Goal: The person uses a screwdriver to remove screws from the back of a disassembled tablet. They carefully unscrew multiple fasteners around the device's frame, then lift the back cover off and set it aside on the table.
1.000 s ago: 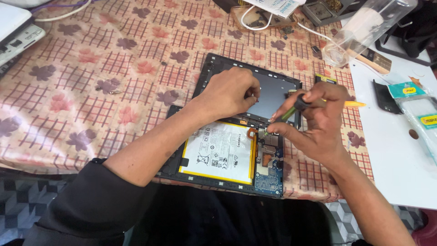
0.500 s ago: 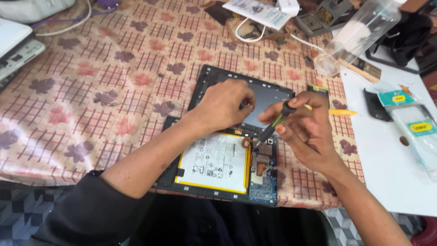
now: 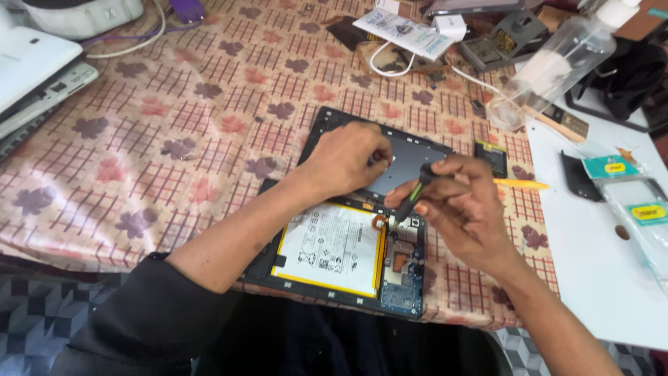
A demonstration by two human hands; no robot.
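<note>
An opened tablet lies on the patterned tablecloth, back cover off, with a white, yellow-edged battery and a blue circuit board exposed. My left hand presses down on the tablet's dark upper part. My right hand grips a small screwdriver with a green and black handle, its tip pointing down at the board beside the battery's top right corner.
A clear plastic bottle lies at the back right near cables and small parts. A white sheet on the right carries plastic packets. A white laptop sits at the far left. A yellow stick lies beside my right hand.
The view has shifted a little. My right hand has turned the screwdriver downward and brought its tip onto the board. My left hand stays on the tablet.
</note>
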